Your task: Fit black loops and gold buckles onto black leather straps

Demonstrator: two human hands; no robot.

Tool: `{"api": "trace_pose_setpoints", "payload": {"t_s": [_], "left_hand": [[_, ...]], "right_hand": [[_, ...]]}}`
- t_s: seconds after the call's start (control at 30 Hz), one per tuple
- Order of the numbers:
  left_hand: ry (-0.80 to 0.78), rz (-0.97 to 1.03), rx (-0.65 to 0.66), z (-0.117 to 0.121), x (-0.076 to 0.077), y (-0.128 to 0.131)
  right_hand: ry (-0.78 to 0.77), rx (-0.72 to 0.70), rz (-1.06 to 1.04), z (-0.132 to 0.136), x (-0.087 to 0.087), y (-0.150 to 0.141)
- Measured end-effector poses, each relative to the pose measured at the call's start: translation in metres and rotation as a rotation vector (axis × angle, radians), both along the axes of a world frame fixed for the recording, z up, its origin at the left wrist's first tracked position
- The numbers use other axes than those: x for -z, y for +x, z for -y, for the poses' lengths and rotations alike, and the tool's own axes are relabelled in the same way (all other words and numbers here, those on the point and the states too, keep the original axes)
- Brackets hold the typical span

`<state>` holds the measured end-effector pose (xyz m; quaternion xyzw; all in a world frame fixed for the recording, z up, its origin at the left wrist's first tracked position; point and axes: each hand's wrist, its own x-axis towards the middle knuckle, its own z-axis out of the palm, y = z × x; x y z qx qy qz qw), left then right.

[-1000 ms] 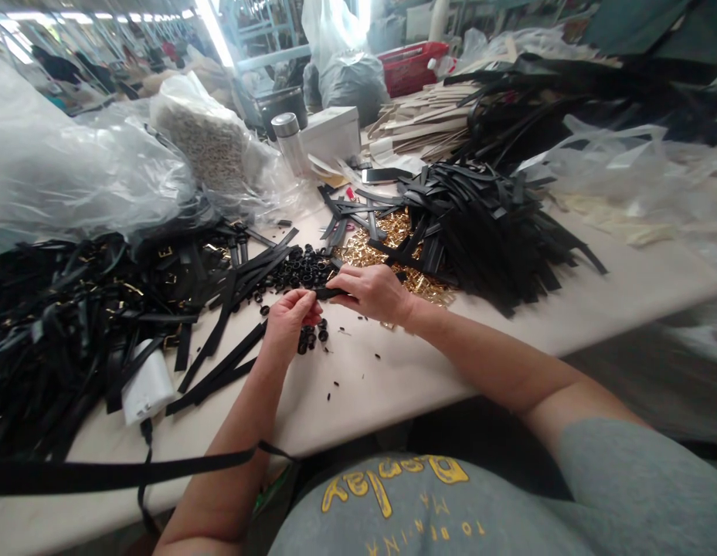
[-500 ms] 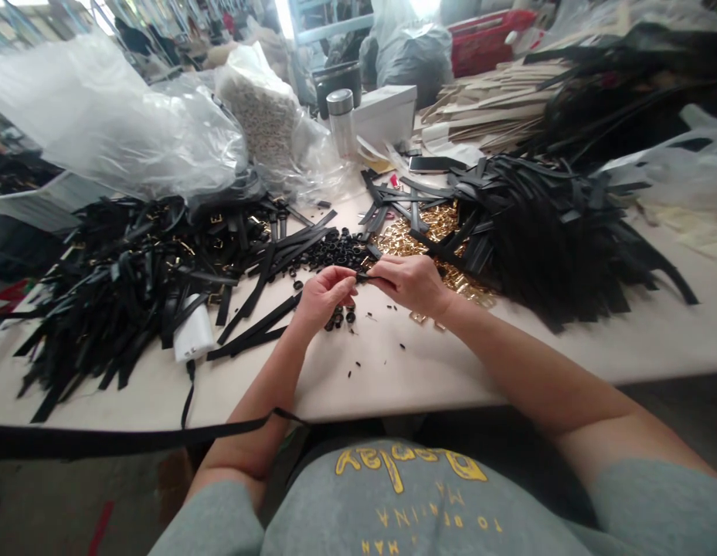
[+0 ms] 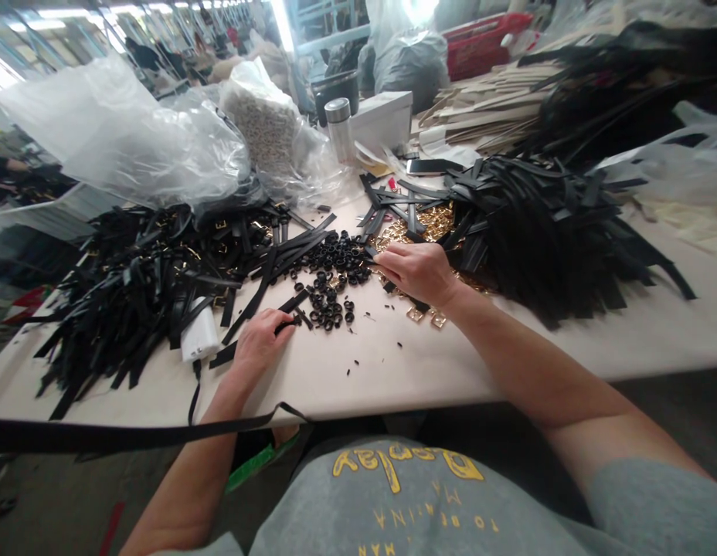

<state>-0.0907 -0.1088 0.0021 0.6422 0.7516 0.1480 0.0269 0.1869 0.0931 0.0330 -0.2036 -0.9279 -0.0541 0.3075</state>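
Black strap (image 3: 259, 316) lying mid-frame on the bench (image 3: 393, 371), left hand (image 3: 259, 344) pinching its near end, right hand (image 3: 419, 270) curled over gold buckles (image 3: 433, 224), grip unclear, black rings (image 3: 335, 266) between.

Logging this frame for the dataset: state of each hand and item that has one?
left hand: palm down on the table, fingers on a black strap
right hand: fingers curled, at the gold buckles
black loops: loose, scattered
steel flask: upright, capped
phone: flat, screen dark
white charger: cable attached
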Motion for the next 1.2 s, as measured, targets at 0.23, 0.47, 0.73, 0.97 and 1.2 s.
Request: {"api": "trace_pose_setpoints", "payload": {"t_s": [0.23,0.47,0.73,0.97,1.2], "left_hand": [[0.074,-0.103,-0.144,-0.040,-0.013,-0.021],[-0.087,-0.185,-0.284,-0.084,-0.017,-0.034],[-0.142,-0.146,-0.302,-0.103,-0.017,-0.039],[0.338,0.467,-0.259,-0.110,-0.029,-0.009],[0.254,1.516,-0.120,-0.110,-0.015,0.073]], "right_hand": [[-0.009,-0.026,0.015,0.001,0.008,-0.005],[0.005,-0.067,0.040,0.002,0.014,-0.009],[-0.017,-0.061,0.066,0.003,0.018,-0.012],[-0.110,-0.080,-0.019,0.001,0.024,-0.014],[-0.278,-0.123,-0.182,0.004,0.027,-0.017]]}}
